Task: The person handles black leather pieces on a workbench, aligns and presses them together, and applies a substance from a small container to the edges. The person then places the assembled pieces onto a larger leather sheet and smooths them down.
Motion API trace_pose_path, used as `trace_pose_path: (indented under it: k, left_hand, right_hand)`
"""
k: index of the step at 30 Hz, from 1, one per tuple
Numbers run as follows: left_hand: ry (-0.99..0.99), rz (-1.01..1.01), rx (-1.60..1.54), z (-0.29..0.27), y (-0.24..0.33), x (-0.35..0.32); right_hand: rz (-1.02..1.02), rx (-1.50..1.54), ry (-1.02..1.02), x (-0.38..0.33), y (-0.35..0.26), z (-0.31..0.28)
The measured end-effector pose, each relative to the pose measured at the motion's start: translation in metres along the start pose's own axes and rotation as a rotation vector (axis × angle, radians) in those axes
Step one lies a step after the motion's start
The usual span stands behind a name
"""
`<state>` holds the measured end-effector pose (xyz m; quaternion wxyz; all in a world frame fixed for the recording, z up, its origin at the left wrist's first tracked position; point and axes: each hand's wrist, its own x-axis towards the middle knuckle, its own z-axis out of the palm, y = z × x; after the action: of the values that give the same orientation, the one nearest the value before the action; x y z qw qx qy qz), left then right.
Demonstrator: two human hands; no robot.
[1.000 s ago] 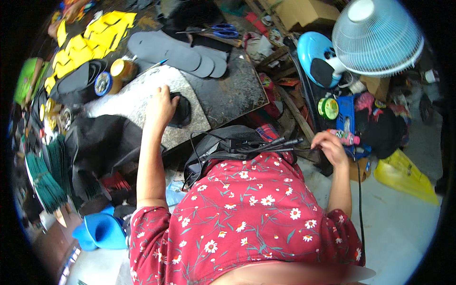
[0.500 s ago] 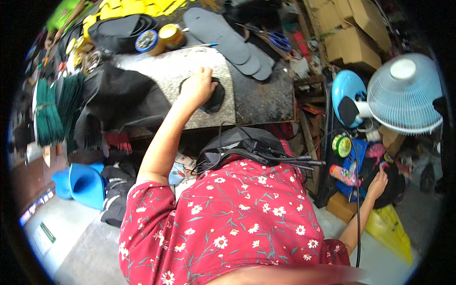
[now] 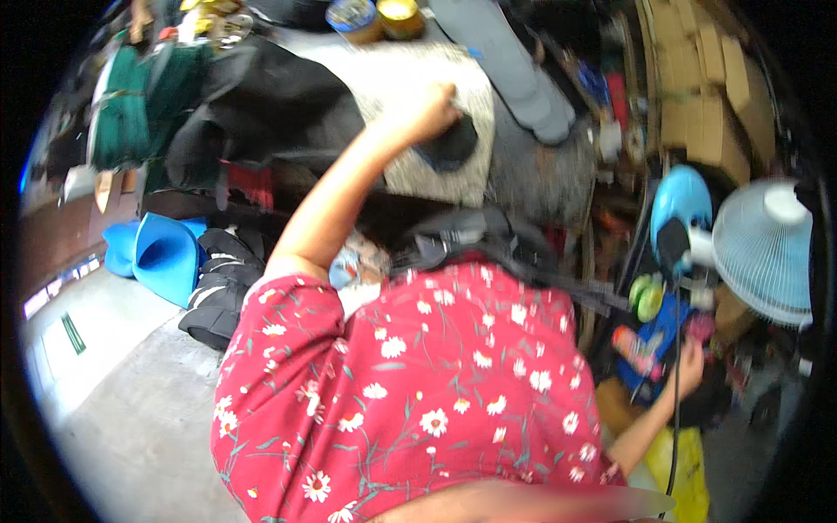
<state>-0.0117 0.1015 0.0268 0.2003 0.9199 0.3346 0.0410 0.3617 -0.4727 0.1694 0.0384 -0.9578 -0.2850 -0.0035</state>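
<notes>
My left hand (image 3: 425, 115) reaches over the pale speckled board (image 3: 471, 179) on the workbench. Its fingers are curled at the upper left edge of a rounded black piece (image 3: 453, 146), which looks like flat material; the hand hides part of it. A large sheet of black material (image 3: 279, 113) lies left of that forearm. Out to the right, low beside the bench, my right hand (image 3: 689, 370) is closed near a pink bundle (image 3: 700, 327). Blur hides what its fingertips hold. A pink can-like container (image 3: 638, 353) lies close by on something blue.
Grey sole-shaped sheets (image 3: 514, 78) and two open tubs (image 3: 356, 19) sit on the bench. Green bundles (image 3: 122, 113) hang at its left. A blue fan (image 3: 763, 253) stands at right, its cable (image 3: 676, 418) crossing near my right forearm. Cardboard boxes (image 3: 697, 96) are stacked beyond.
The view has shifted, so the bench sits higher and the floor shows more. My left hand has slid toward the black piece's upper left, uncovering more of it. My right hand stays beside the pink bundle.
</notes>
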Motion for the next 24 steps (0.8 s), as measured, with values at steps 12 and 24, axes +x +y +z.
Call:
trace_pose_path:
  k: [12, 24]
  left_hand:
    - [0.172, 0.075, -0.071, 0.000, 0.008, -0.014]
    - [0.388, -0.288, 0.163, -0.075, -0.033, -0.003]
  right_hand:
    - [-0.294, 0.142, -0.845, 0.017, -0.205, 0.038]
    - [-0.955, -0.299, -0.398, 0.198, -0.300, 0.110]
